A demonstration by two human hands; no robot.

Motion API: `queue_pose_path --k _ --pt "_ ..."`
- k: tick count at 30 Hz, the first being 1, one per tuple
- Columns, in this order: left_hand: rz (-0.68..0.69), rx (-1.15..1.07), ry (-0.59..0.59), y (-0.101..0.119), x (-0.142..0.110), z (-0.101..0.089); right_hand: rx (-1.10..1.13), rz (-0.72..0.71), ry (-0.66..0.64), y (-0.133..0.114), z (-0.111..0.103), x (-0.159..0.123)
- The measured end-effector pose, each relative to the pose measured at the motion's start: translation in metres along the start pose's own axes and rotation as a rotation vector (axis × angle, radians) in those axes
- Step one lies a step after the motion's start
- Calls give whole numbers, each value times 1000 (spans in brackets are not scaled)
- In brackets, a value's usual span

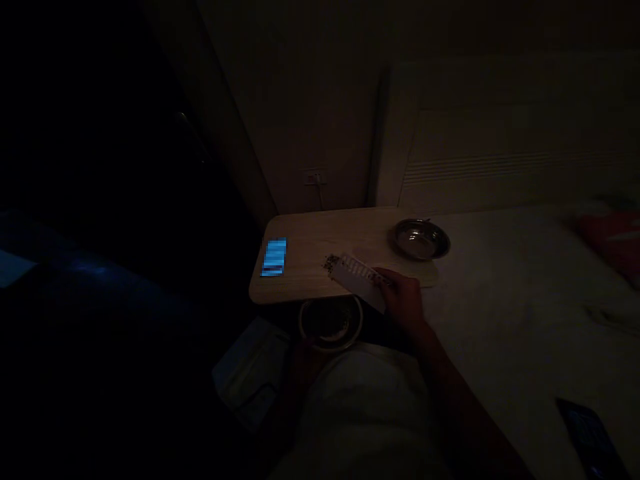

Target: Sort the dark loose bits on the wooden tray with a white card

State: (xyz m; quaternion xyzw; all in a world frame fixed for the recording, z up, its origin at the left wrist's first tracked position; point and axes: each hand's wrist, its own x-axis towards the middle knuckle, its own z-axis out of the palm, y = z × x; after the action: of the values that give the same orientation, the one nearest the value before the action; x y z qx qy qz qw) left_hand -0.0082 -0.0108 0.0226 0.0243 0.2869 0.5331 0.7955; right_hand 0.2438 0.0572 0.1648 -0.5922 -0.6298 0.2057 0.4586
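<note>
My right hand (403,293) is closed on the near end of a flat white card (357,277) with rows of marks along one side. The card lies low and slanted over the wooden table (300,230). Small dark bits (331,264) are scattered on the tabletop at the card's far end. Below the front edge, my left hand (307,353) grips the rim of a round bowl (331,320) with a pale edge. Darkness hides most of the left fingers and what the bowl holds. A shiny metal bowl (421,240) rests at the table's right end.
A phone with a lit screen (273,257) lies on the table's left side. Behind is a wall outlet with a plugged-in cable (316,178). To the right spreads a bed (490,313) with a dark phone-like device (593,433). A pale bag-like thing (253,370) is at lower left.
</note>
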Motion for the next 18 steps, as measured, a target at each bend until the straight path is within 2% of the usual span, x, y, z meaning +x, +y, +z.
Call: queue_pose_path --k 3,6,13,18 --pt "-18 -13 6 1 -2 7 35 -10 -114 -9 7 -5" --pt "-22 20 15 1 -3 11 21 -2 -156 -10 9 -7" --pt "24 67 92 0 -4 1 -113 26 -5 11 -5 9" --pt "-2 45 27 2 1 -4 -163 13 35 12 -3 19"
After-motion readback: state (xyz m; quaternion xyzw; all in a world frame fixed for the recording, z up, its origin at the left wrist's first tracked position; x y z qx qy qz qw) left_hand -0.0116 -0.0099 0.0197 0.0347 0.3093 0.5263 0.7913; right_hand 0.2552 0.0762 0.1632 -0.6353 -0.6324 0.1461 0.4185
